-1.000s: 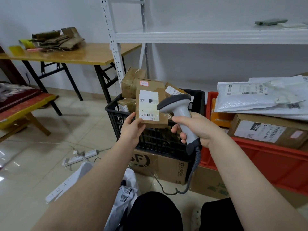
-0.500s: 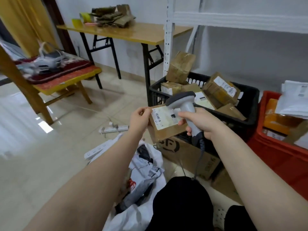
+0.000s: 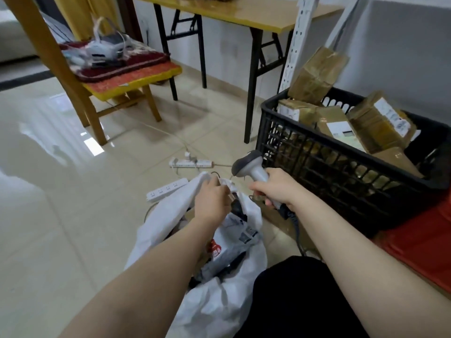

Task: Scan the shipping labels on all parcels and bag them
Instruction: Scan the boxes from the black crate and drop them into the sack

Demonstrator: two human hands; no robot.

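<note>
"Now that the brown parcel is no longer up in front of the scanner [image 3: 251, 167], where has it gone?"

"Down to the white bag [image 3: 214, 301] on the floor, as far as the head view lets me say. A second ago the left hand [image 3: 212, 203] held it label-out in front of the crate. Now that hand is at the bag's mouth, knuckles up, fingers curled down over the opening. Whether they are still round the parcel or have let it drop, I can't tell. The hand and the plastic hide it."

"And the other hand?"

"The right hand [image 3: 278, 189] is wrapped round the scanner's grip as before, only lower. The scanner's head now points out over the floor towards the power strip [image 3: 190, 163], not at any label."

"So that one's done?"

"I'd judge it scanned and all but bagged. Grey mailers [image 3: 234, 240] already lie in there. But the black crate [image 3: 317, 172] just beside the right hand is heaped with taped boxes [image 3: 375, 125], and a red bin [image 3: 419, 242] sits beyond it, so plenty remains."

"What next, then?"

"Probably free the left hand, fetch another box and turn its label up. That slack bag mouth may fold shut meanwhile."
</note>
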